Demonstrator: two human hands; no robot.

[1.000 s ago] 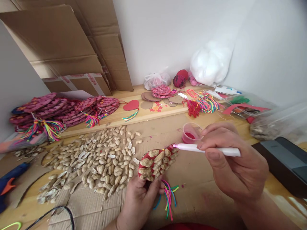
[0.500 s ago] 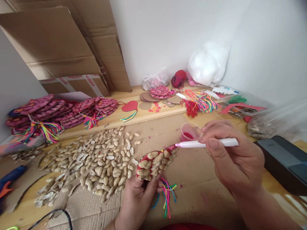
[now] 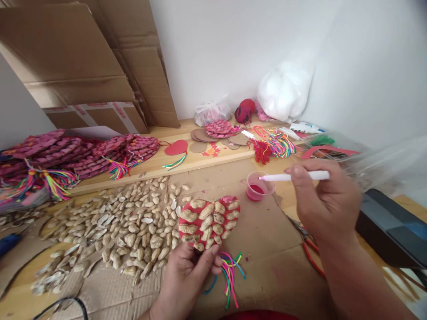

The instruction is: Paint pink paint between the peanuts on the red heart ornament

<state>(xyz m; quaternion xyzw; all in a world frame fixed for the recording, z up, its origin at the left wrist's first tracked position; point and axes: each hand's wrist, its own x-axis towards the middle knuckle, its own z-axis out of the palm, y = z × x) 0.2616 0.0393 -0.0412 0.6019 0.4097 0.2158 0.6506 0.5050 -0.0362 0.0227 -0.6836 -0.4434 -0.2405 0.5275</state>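
- Left hand (image 3: 187,272) pinches the peanut-covered heart (image 3: 209,222) by its lower end, over the cardboard (image 3: 267,244).
- Right hand (image 3: 325,202) grips the white pen (image 3: 280,177), tip at the cup's (image 3: 271,189) mouth.

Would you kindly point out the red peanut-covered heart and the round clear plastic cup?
Red peanut-covered heart (image 3: 207,222), head view: a peanut near its middle.
Round clear plastic cup (image 3: 269,190), head view: its right wall.

Bare left hand (image 3: 188,274), bare right hand (image 3: 325,200) with a short thumbnail (image 3: 298,170) showing, uncovered right forearm (image 3: 358,271), strip of red clothing (image 3: 262,315) below
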